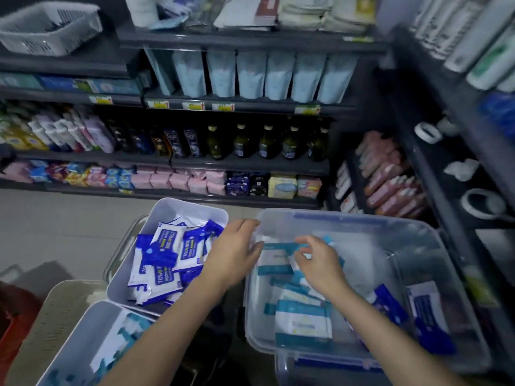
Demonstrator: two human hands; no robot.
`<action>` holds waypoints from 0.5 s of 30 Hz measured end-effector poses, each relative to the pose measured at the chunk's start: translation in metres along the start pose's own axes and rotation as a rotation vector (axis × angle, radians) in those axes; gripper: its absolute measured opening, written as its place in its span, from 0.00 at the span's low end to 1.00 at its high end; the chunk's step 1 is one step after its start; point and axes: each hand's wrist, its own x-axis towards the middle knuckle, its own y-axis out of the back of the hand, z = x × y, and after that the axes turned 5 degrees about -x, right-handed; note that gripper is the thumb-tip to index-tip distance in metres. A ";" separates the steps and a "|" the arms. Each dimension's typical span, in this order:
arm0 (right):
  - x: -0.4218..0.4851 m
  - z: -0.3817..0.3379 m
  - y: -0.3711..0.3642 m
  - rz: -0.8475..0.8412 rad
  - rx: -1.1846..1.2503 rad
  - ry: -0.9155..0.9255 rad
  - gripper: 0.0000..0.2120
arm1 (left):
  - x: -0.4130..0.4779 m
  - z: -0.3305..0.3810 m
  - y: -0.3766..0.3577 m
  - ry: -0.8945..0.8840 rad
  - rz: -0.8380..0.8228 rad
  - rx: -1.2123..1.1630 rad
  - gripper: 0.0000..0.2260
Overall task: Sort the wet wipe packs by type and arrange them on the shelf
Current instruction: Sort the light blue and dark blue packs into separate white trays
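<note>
A large clear plastic bin (418, 227) on the right holds teal-and-white wipe packs (303, 321) and a few dark blue packs (390, 305). My right hand (320, 263) is inside it, fingers curled round a teal-and-white pack (274, 260). My left hand (237, 249) rests open on the bin's left rim, fingers straight, beside that same pack. A white tub (178, 210) to the left is piled with several dark blue-and-white wipe packs (167, 257). A second white tub (92, 319) at the lower left holds teal-and-white packs (122, 341).
Dark shelves stand ahead with pale blue pouches (250, 76), dark bottles (267, 143) and small packs (178, 181) on the bottom row. A grey basket (50, 29) sits at the upper left. A side shelf with pink bottles (390, 176) stands on the right. Grey floor lies at the left.
</note>
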 end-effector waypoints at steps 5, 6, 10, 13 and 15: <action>-0.007 0.072 0.020 -0.061 -0.053 -0.156 0.12 | 0.019 0.026 -0.053 0.017 -0.253 0.047 0.19; -0.007 0.084 0.023 -0.066 -0.052 -0.186 0.12 | 0.024 0.028 -0.063 0.049 -0.315 0.061 0.19; -0.006 0.119 0.031 -0.085 -0.023 -0.291 0.12 | 0.043 0.034 -0.098 0.179 -0.475 0.131 0.20; -0.004 0.136 0.037 -0.097 0.001 -0.344 0.14 | 0.060 0.041 -0.123 0.237 -0.509 0.152 0.21; -0.002 0.144 0.036 -0.138 0.029 -0.396 0.18 | 0.069 0.045 -0.141 0.302 -0.524 0.123 0.25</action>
